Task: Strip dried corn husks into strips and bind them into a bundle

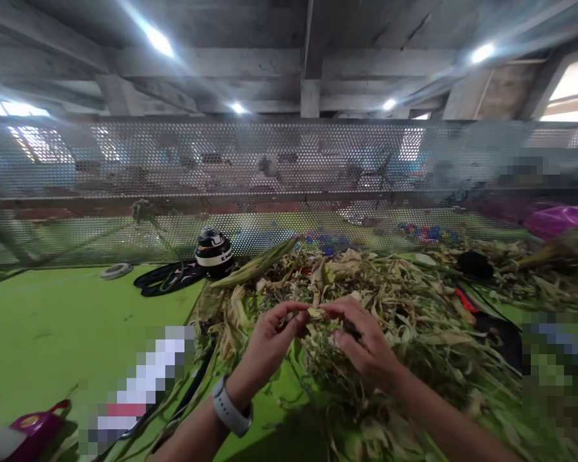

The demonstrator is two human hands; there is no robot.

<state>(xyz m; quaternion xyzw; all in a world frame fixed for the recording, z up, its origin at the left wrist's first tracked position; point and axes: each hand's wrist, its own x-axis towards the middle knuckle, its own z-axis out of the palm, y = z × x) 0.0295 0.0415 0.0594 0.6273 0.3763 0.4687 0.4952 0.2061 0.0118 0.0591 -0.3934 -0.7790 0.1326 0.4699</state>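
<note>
My left hand (274,333), with a pale watch on the wrist, is closed in a pinch. A small yellowish strip of dried leaf (315,313) lies between its fingertips and those of my right hand (363,337). The right index finger reaches the strip, while its thumb sits lower; the exact grip there is partly hidden. Both hands are over a loose heap of dried leaves and husks (409,321) on a bright green tabletop (77,333). A long greenish husk bundle (257,263) lies at the heap's far left edge.
A black round container with a white band (214,253) stands beside a flat black item (166,279) and a pale ring (116,271). A perforated metal screen (279,186) runs along the back. A magenta object (36,427) is at lower left, purple plastic (563,221) at right.
</note>
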